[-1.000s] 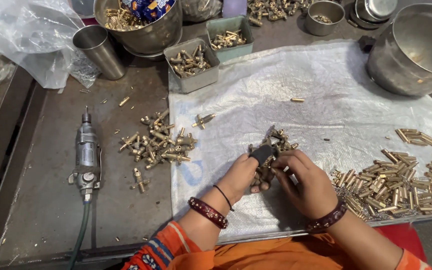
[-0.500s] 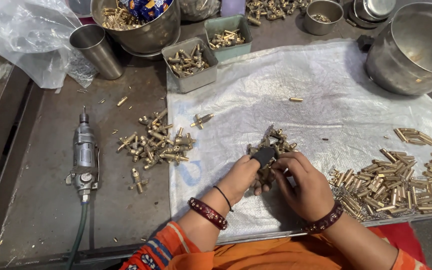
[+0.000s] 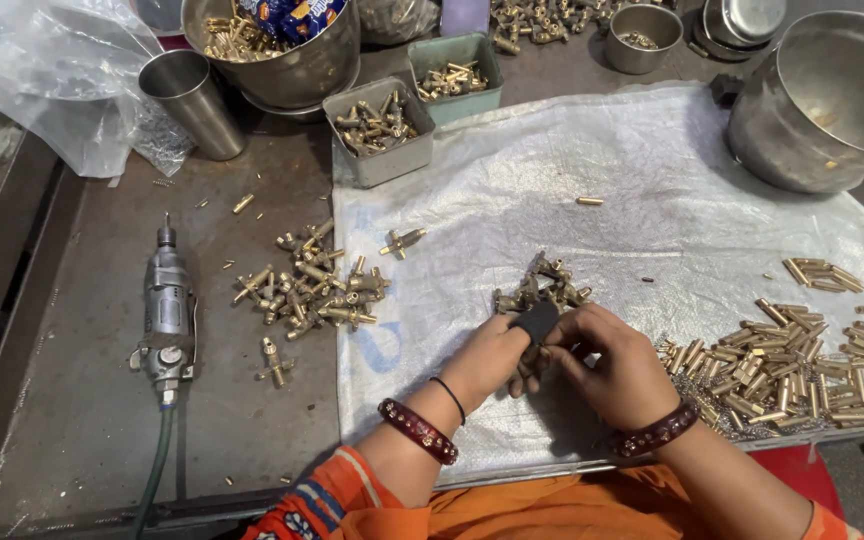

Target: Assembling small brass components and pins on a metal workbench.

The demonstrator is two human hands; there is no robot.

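Note:
My left hand (image 3: pixel 492 358) and my right hand (image 3: pixel 612 365) meet over the white plastic sheet (image 3: pixel 592 170). Together they pinch a small brass fitting and a small dark pad (image 3: pixel 536 320); which hand holds which I cannot tell. Just beyond the fingers lies a small heap of brass fittings (image 3: pixel 544 285). A wide pile of short brass pins (image 3: pixel 802 365) spreads to the right of my right hand. Both wrists wear dark red bangles.
A second heap of brass fittings (image 3: pixel 310 288) lies on the metal table left of the sheet, beside an air tool (image 3: pixel 166 315) with a green hose. At the back stand a steel tumbler (image 3: pixel 190 100), grey trays (image 3: pixel 380 130) of parts, and a big steel pot (image 3: pixel 832 100).
My hands stay in the same spot; the fingers shift slightly around the fitting and dark pad. Nothing else on the table has moved.

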